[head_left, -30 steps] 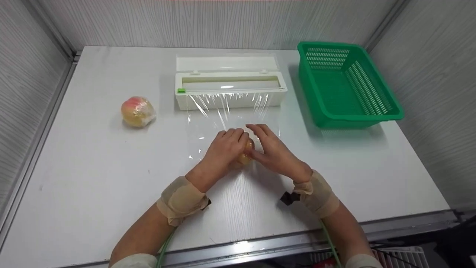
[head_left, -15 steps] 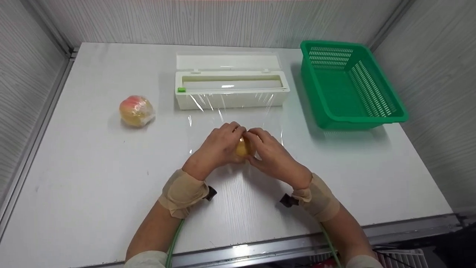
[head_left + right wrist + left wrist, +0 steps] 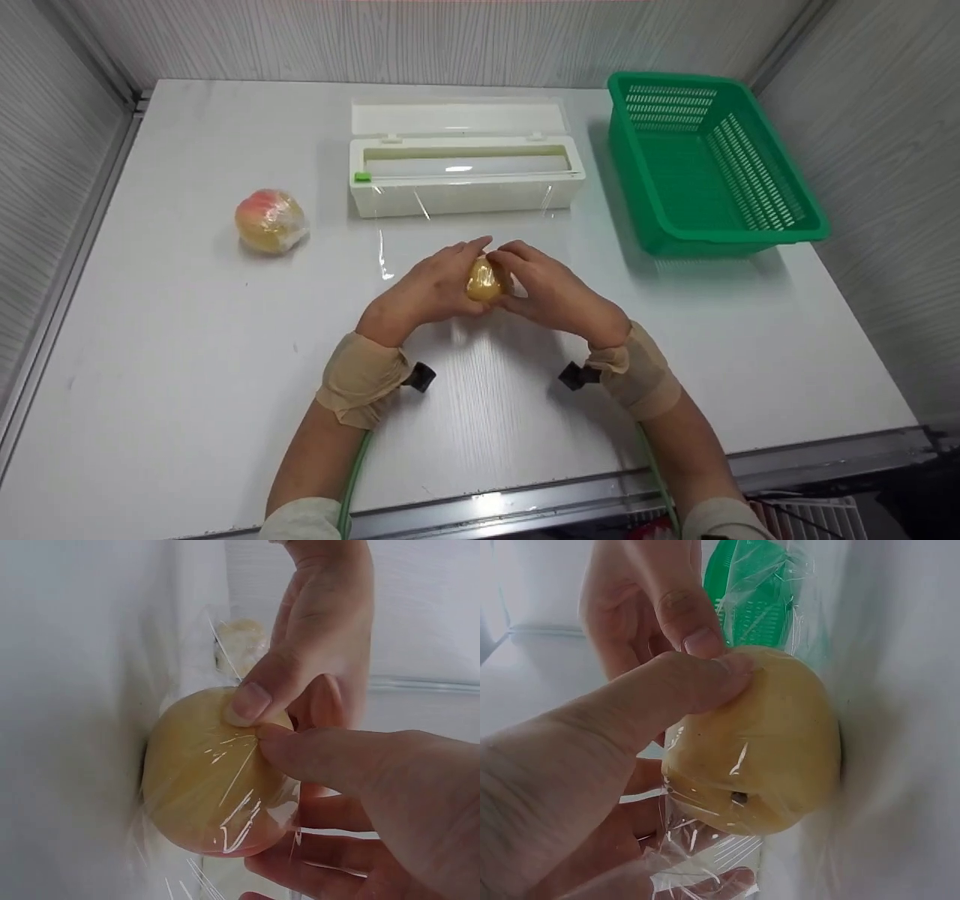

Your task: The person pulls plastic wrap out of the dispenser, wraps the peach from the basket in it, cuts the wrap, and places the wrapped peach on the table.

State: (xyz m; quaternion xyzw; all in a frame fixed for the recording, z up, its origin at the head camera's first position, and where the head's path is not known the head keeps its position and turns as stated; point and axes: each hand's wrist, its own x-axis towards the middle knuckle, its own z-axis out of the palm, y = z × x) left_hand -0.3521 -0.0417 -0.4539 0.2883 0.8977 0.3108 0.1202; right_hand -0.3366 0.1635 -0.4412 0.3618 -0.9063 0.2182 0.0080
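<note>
A yellow peach [image 3: 484,283] with a pinkish edge and a small dark spot sits on the table under clear cling film [image 3: 381,255]. My left hand [image 3: 427,291] grips its left side, thumb pressing the film onto the peach [image 3: 772,735] in the left wrist view. On the other side my right hand [image 3: 559,294] holds it too, fingers curled around the film. In the right wrist view both thumbs meet on the wrapped surface. The film stretches back to a white dispenser [image 3: 465,199] whose lid stands raised.
Another peach [image 3: 268,220], wrapped in film, lies on the left of the white table [image 3: 172,360]. A green basket [image 3: 739,237] stands at the back right. Panels enclose the table's back and sides.
My left hand has come off the top of the peach to its side. My right fingers have closed in on it. The peach has shifted slightly toward the dispenser, and the film shows fewer taut creases.
</note>
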